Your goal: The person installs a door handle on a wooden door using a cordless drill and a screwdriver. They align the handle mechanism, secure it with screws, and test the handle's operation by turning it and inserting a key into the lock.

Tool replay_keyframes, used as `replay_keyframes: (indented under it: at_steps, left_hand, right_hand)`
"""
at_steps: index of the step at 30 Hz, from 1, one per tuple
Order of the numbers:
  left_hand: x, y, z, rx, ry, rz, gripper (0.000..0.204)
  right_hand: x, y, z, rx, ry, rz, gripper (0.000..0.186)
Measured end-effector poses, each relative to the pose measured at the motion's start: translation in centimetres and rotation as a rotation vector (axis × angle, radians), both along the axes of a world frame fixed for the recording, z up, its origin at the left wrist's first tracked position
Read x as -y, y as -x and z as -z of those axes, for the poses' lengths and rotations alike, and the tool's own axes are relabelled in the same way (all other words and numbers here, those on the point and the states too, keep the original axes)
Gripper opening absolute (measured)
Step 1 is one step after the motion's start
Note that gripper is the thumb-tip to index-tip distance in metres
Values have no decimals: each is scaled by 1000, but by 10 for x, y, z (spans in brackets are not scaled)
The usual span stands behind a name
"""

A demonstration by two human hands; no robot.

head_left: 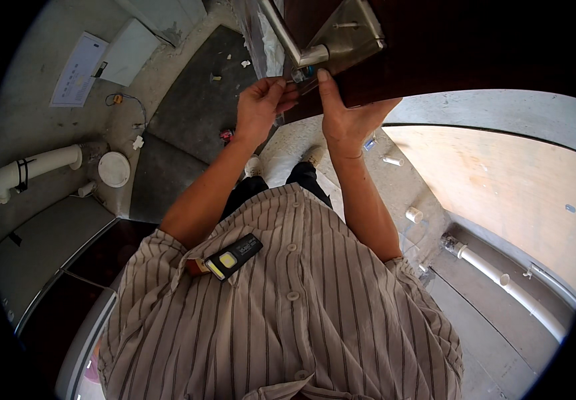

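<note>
A dark brown door (474, 53) spans the top of the view, with a metal handle plate (356, 40) and a lever handle (286, 37) on it. My left hand (259, 110) is at the door's edge beneath the lever, fingertips pinched together; what they hold is too small to make out. A small blue piece (310, 70) shows just under the lever's base. My right hand (351, 123) grips the door's lower edge. Its thumb lies on the face below the plate, and its fingers are hidden behind.
Clear plastic film (261, 43) hangs beside the door. A dark mat (194, 113) covers part of the floor, with scraps on it. White pipes (34, 173) run along the left wall, another pipe (501, 280) at right. A pale wooden board (501, 177) stands at right.
</note>
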State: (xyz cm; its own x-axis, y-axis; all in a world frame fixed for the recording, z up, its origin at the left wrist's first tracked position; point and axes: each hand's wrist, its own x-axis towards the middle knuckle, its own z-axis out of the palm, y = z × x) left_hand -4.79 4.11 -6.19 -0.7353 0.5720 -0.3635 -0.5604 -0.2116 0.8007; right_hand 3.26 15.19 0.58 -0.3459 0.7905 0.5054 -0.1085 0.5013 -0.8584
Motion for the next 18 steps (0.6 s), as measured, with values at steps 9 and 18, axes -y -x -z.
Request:
replay_keyframes:
  at_steps: [9,18]
  left_hand:
    - [-1,3,5,40,-10,1,23]
    - [-4,0,8,36,-21,-19,23]
  right_hand:
    - [0,-2,-2,57,-35,21,100]
    - [0,-2,-3,38,-30,6,100]
